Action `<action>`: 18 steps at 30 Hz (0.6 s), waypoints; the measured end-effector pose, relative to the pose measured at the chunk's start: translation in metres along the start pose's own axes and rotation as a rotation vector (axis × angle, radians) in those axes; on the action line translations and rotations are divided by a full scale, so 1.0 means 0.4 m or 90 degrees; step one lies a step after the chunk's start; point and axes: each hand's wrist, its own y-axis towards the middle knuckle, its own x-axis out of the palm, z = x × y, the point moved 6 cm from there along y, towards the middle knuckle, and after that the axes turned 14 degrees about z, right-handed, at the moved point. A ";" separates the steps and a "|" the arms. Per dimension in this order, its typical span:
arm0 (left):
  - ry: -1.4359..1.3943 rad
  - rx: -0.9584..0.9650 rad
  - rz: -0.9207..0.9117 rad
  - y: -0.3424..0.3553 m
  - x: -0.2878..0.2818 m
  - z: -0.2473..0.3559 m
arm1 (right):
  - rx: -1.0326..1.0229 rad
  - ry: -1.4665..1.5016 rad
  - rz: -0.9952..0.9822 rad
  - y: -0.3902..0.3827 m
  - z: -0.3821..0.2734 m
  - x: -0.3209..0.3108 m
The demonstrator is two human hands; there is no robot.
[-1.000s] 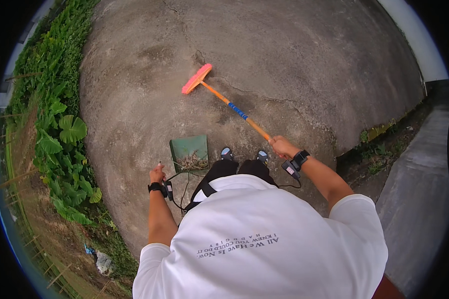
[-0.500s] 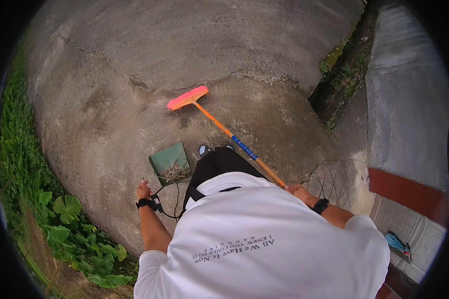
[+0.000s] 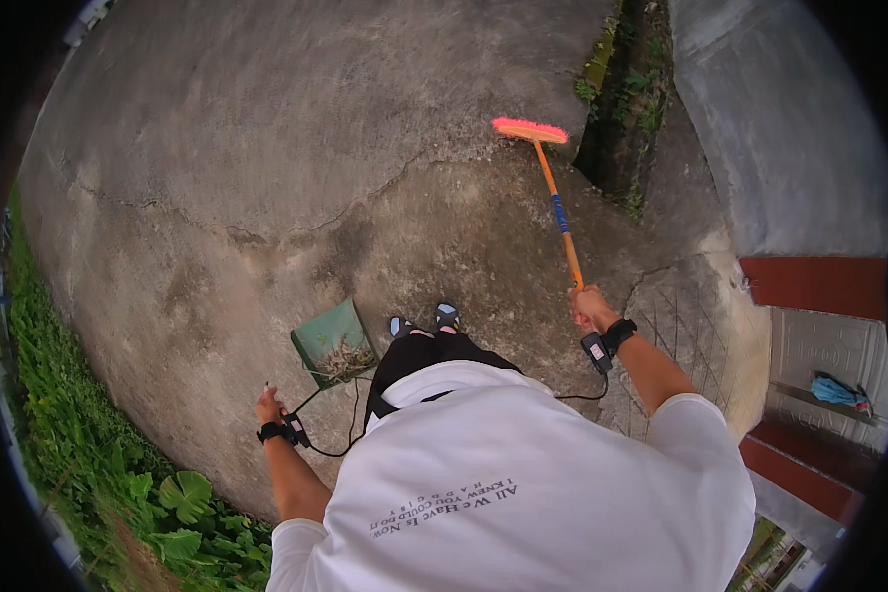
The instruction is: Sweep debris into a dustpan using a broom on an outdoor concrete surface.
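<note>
My right hand [image 3: 590,309] is closed round the end of an orange broom handle wrapped with a blue band. The broom [image 3: 531,131] reaches forward, its pink bristles on the concrete near the edge of a ditch. My left hand [image 3: 269,405] is closed on the thin handle of a green dustpan [image 3: 311,340], held at my left side. Dry leaves and debris [image 3: 343,358] lie inside the dustpan. Both wrists carry black straps with small cabled devices.
A planted ditch [image 3: 627,109] runs along the right of the cracked concrete ground [image 3: 217,148]. Green plants [image 3: 99,424] border the left. On the right are a door with red trim [image 3: 814,286] and a blue cloth-like item [image 3: 837,391]. My feet stand beside the dustpan.
My right arm has stretched forward, and the broom head has swung from ahead of the dustpan to far right by the ditch. My left hand still holds the dustpan.
</note>
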 end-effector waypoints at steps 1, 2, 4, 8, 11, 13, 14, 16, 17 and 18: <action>0.003 0.020 0.001 -0.001 -0.004 0.019 | -0.001 0.012 -0.002 0.053 -0.007 0.002; 0.004 0.044 0.004 -0.030 -0.010 0.020 | -0.004 -0.024 0.028 0.099 0.016 -0.008; 0.002 0.057 0.003 -0.038 -0.022 0.051 | -0.015 -0.050 0.052 0.133 0.028 -0.015; -0.040 0.075 0.001 -0.045 -0.018 0.103 | -0.036 -0.209 -0.074 0.044 0.107 0.000; -0.073 0.068 0.024 -0.048 -0.023 0.116 | -0.004 -0.272 -0.093 -0.127 0.205 -0.029; -0.046 0.093 0.026 -0.054 -0.009 0.148 | 0.034 -0.239 -0.127 -0.204 0.270 -0.042; -0.043 0.080 0.031 -0.052 -0.004 0.146 | 0.020 -0.201 -0.134 -0.258 0.243 -0.054; -0.039 0.065 0.036 -0.054 -0.001 0.136 | 0.011 -0.148 -0.124 -0.286 0.322 -0.063; -0.039 0.071 0.041 -0.052 0.006 0.137 | -0.001 -0.092 -0.116 -0.282 0.353 -0.063; -0.037 0.075 0.045 -0.052 0.012 0.137 | -0.005 -0.095 -0.117 -0.273 0.384 -0.055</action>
